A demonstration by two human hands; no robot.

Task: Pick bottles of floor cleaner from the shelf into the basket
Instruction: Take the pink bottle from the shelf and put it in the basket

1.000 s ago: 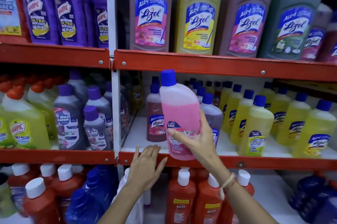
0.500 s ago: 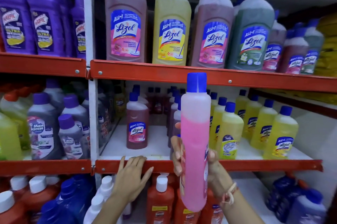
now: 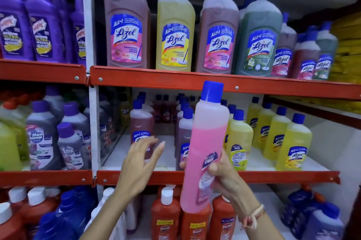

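Pink bottle (image 3: 203, 153), one, blue cap at 12 o'clock, gripped at lower half by right hand (image 3: 224, 173), held before middle shelf (image 3: 214, 176). Left hand (image 3: 139, 163) at 9 o'clock of bottle, fingers spread, nothing held. Four big Lizol bottles (image 3: 175, 30) fronted on upper shelf.

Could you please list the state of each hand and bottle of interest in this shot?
pink bottle: capped, upright, off the shelf, held in front of it
right hand: shut around the pink bottle's lower half
left hand: open, empty, fingers spread, raised towards the middle shelf
brown Lizol bottle: capped, standing on the middle shelf
yellow Bactin bottle: capped, standing on the shelf
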